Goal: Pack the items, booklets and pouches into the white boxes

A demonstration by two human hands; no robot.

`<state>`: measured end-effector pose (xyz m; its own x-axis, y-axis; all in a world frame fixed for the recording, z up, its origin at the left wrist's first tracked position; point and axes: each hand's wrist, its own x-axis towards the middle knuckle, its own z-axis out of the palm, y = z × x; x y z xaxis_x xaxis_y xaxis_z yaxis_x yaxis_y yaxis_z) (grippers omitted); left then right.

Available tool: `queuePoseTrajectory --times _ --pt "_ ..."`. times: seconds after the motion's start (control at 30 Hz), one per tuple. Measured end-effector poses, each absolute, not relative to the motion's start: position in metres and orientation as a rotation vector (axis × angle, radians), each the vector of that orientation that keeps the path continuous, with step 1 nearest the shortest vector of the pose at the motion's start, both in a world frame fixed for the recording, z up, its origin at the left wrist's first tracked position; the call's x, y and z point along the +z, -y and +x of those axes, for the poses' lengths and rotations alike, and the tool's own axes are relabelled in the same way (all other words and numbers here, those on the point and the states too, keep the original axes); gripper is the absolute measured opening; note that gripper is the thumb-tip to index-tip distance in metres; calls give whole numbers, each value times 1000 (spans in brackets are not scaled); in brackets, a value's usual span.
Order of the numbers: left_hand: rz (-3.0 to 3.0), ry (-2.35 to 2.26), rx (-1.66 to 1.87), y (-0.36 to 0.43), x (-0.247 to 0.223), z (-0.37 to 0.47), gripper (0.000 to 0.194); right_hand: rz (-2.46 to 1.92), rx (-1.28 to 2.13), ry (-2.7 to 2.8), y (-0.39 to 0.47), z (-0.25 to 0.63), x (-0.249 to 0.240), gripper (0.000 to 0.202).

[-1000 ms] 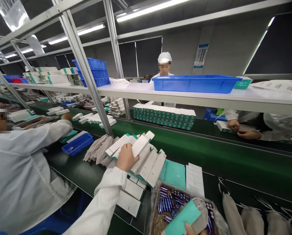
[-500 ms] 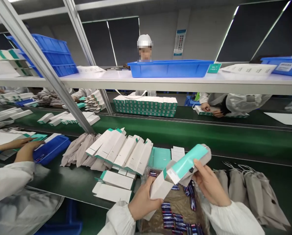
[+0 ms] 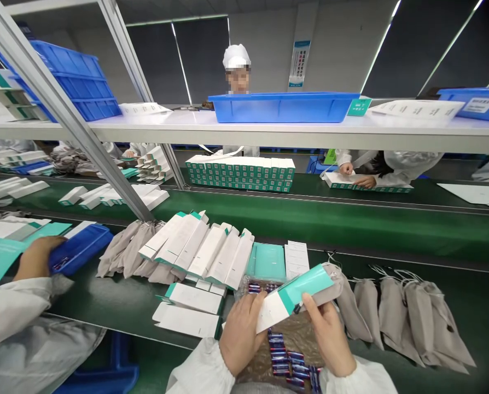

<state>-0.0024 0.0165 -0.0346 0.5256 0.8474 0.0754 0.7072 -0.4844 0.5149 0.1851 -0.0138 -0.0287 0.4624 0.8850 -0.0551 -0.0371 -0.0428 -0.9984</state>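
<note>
Nearest, the left hand [image 3: 242, 331] is closed around a white carton [image 3: 272, 312], which is tilted up toward the right. The right hand [image 3: 329, 334] pinches a teal booklet [image 3: 310, 287] together with a grey drawstring pouch [image 3: 330, 294], thumb on the booklet's near edge. Booklet and pouch meet the carton's right end; how far they sit inside cannot be told. All three are above a battery box with a brown liner [image 3: 265, 364], where blue batteries [image 3: 279, 355] lie in rows.

Left of the box are two white cartons lying flat [image 3: 189, 320], and beyond them a row of leaning white cartons [image 3: 209, 251]. Just beyond the box lie teal booklets [image 3: 267, 261] beside a white printed sheet [image 3: 296, 258]. More grey pouches [image 3: 396, 320] lie to the right. At the far left, a co-worker's hand [image 3: 39, 257] is beside a blue tray [image 3: 82, 249].

Farther off runs a green conveyor belt [image 3: 351, 227], then a block of stacked green-and-white cartons [image 3: 240, 175]. Above them, a white shelf [image 3: 179, 133] carries a long blue bin [image 3: 283, 108]; behind it is a person in a white cap [image 3: 236, 57].
</note>
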Motion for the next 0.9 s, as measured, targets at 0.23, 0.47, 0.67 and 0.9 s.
queuePoseTrajectory --times 0.23,0.47,0.67,0.9 --pt "1996 -1143 478 -6 -25 1 53 -1508 858 882 25 185 -31 66" --pt "1781 -1031 406 -2 -17 2 56 -1512 700 1387 11 234 10 31" --pt "1741 -956 407 -7 -20 2 56 -1552 472 1649 19 226 9 58" --pt "1654 -896 411 -15 -19 1 56 -1195 -156 2265 26 213 32 11"
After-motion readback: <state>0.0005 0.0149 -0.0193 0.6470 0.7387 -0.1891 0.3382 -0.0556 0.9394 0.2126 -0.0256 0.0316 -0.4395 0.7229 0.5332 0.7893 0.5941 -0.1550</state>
